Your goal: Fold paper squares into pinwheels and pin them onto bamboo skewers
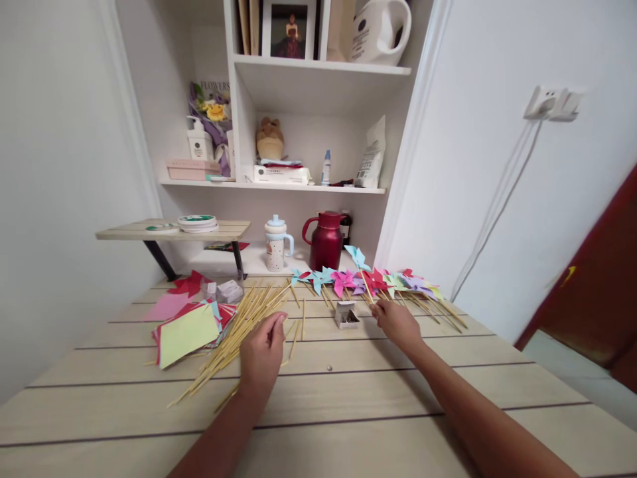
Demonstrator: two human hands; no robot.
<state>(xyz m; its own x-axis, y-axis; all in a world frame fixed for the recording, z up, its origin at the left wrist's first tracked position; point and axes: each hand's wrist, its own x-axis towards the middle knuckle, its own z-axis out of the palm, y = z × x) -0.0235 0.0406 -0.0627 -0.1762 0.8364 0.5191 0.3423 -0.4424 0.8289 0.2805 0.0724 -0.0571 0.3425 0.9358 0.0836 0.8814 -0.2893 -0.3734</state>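
Observation:
My left hand point(262, 352) rests on the wooden table point(348, 398) with its fingers curled onto the pile of thin wooden sticks point(239, 325). My right hand point(397, 322) is closed on the stick of a light blue paper pinwheel point(357, 256), which stands tilted up above a row of finished paper pinwheels point(378, 282) in pink, blue, red, green and purple. A small open box of pins point(347, 315) sits between my two hands. A stack of coloured paper squares point(189, 328) lies to the left of the sticks.
At the back of the table stand a dark red jug point(326, 240) and a small lidded cup point(275, 243). A low wooden stand point(174, 231) holds tape rolls. White shelves point(308, 186) above carry bottles, boxes and a bag. A wall socket point(552, 104) with cables is on the right.

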